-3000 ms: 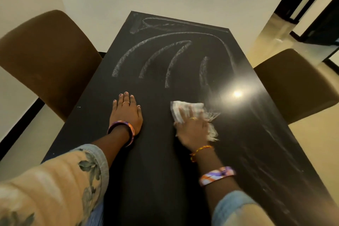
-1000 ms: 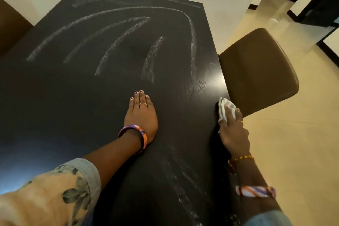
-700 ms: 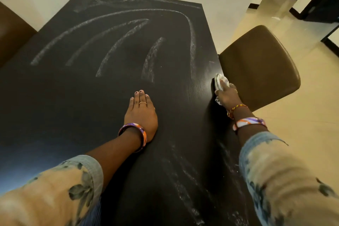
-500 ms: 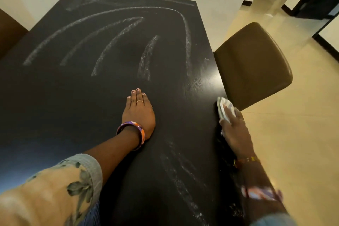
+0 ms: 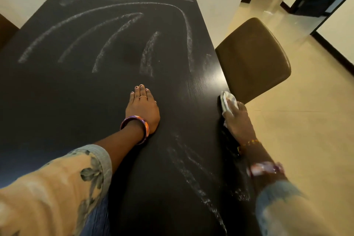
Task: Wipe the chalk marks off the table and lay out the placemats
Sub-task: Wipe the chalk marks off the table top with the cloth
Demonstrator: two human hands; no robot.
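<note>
A dark, almost black bench (image 5: 57, 101) is seen from above, filling most of the view. Long curved chalk marks (image 5: 118, 30) are drawn across its far half, and fainter smeared chalk streaks (image 5: 191, 174) run along its near right side. No words, labels or brand names can be read anywhere; the chalk forms only sweeping lines.

The left hand (image 5: 142, 107) is laid flat on the middle of the bench, palm down, fingers straight and pressed together. A thin ring is worn on one finger, and a purple and orange bangle (image 5: 137, 127) sits at the wrist.

The right hand (image 5: 238, 120) is placed at the right edge of the bench, blurred, with its fingers curled over a white cloth (image 5: 227, 101), which is pressed against that edge. A beaded bracelet (image 5: 249, 142) and a wider patterned band (image 5: 265, 168) are worn on the right forearm.

Both arms are covered by pale sleeves (image 5: 57, 188) printed with leaves. A brown padded chair (image 5: 252, 57) stands just beside the right edge of the bench, on a cream tiled floor (image 5: 306, 140). No placemats can be seen in the view.
</note>
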